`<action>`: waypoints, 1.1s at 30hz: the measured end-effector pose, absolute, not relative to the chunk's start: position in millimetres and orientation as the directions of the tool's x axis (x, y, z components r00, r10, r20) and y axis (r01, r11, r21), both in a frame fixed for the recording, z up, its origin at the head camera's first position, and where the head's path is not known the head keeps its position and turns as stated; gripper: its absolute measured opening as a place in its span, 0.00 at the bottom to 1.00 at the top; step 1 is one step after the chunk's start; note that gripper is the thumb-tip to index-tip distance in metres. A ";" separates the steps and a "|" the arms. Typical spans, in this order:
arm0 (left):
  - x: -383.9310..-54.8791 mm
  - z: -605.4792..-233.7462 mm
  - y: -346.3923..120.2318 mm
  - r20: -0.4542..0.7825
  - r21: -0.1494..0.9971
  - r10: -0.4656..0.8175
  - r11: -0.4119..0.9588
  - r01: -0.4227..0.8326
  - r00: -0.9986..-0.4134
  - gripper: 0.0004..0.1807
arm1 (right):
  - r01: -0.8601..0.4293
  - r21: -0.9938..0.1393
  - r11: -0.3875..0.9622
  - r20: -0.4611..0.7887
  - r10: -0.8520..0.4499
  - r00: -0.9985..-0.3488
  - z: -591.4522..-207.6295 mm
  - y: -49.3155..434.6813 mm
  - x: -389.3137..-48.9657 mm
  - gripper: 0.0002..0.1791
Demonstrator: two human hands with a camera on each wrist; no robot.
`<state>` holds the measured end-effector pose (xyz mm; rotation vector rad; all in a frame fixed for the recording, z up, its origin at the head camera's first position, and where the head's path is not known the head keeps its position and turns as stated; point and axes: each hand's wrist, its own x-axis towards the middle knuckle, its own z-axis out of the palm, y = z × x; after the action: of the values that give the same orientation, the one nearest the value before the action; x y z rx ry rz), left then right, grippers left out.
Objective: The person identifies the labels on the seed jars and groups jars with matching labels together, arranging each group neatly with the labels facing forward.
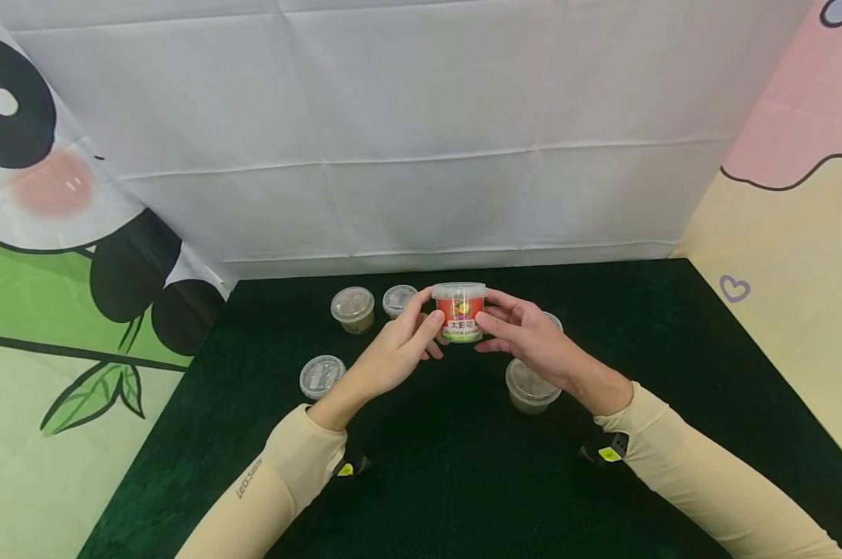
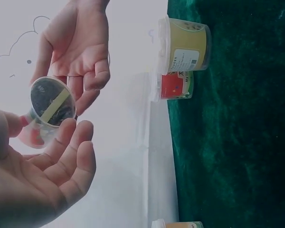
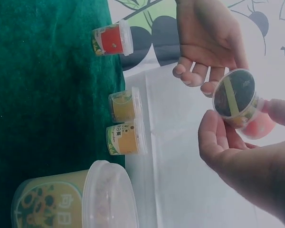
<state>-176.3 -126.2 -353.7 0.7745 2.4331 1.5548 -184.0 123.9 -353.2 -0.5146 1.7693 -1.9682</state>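
Observation:
A small lidded plastic cup (image 1: 461,312) with a red label and a green lower band is held up over the table between both hands. My left hand (image 1: 389,353) grips its left side, thumb toward the front. On the opposite side, my right hand (image 1: 533,341) holds the cup between thumb and fingers. Both wrist views look up at the underside of the cup (image 2: 52,102), where dark contents and a pale yellow strip show through the clear base (image 3: 235,95). The cup stays roughly upright with its lid on.
Several similar lidded cups stand on the dark green cloth (image 1: 421,481): one cup (image 1: 353,309) at back left, another cup (image 1: 321,376) nearer left, and a cup (image 1: 531,386) below the right hand. A white curtain (image 1: 421,194) hangs behind the table.

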 end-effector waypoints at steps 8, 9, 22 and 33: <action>-174.9 -355.6 -124.0 0.117 0.874 0.489 0.363 0.323 -0.864 0.32 | 0.140 -0.985 -0.098 -0.061 -0.564 -0.823 -355.2 126.1 -186.3 0.33; -174.7 -356.4 -123.6 0.113 0.873 0.488 0.367 0.321 -0.866 0.32 | 0.154 -0.983 -0.102 -0.070 -0.566 -0.821 -355.7 126.0 -186.7 0.33; -175.2 -358.9 -123.8 0.104 0.866 0.481 0.387 0.317 -0.870 0.31 | 0.219 -0.959 -0.182 -0.082 -0.559 -0.825 -354.3 122.2 -185.8 0.29; -174.9 -359.9 -125.6 0.096 0.860 0.480 0.401 0.315 -0.872 0.32 | 0.201 -0.967 -0.156 -0.082 -0.557 -0.827 -357.1 123.9 -186.8 0.31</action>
<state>-174.9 -125.6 -359.9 0.7122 2.4855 1.4706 -186.8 123.9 -357.1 -0.4038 1.6238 -2.0262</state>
